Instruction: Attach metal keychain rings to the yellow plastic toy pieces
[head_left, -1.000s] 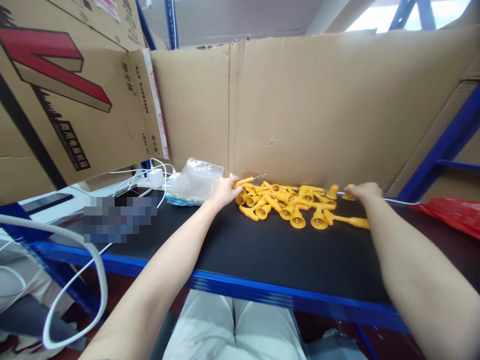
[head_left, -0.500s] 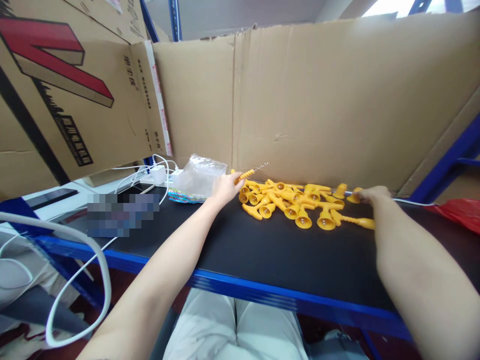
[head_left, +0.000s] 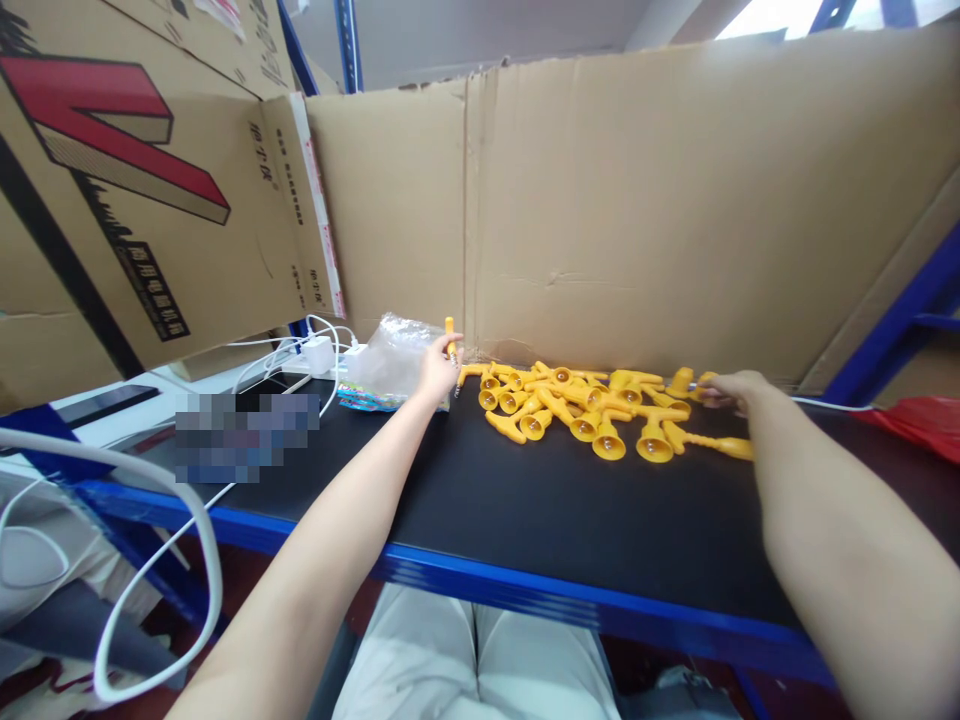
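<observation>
Yellow horn-shaped pieces (head_left: 592, 405) lie in a loose heap on the black shelf top (head_left: 570, 510), close against the cardboard wall (head_left: 637, 210) at the back. The left hand (head_left: 435, 368) is closed around one yellow piece (head_left: 450, 340), holding it nearly upright just left of the heap and beside the clear plastic bags (head_left: 391, 360). The right hand (head_left: 731, 388) rests at the heap's right edge with its fingers curled over something small; from this angle it seems to pinch a piece or the thin white cable (head_left: 825, 404) running there, but I cannot tell which, nor how firm that hold is.

The risks are modest. The heap is loose and the pieces look round-mouthed, so a sweep of either wrist could roll some toward the blue front edge (head_left: 585, 595) and off the shelf. The raised piece appears to be gripped low on its stem, so it may twist or slip from the fingers. A snag on the thin white cable could drag neighbouring pieces along. The bags sit close enough to be knocked aside.
</observation>
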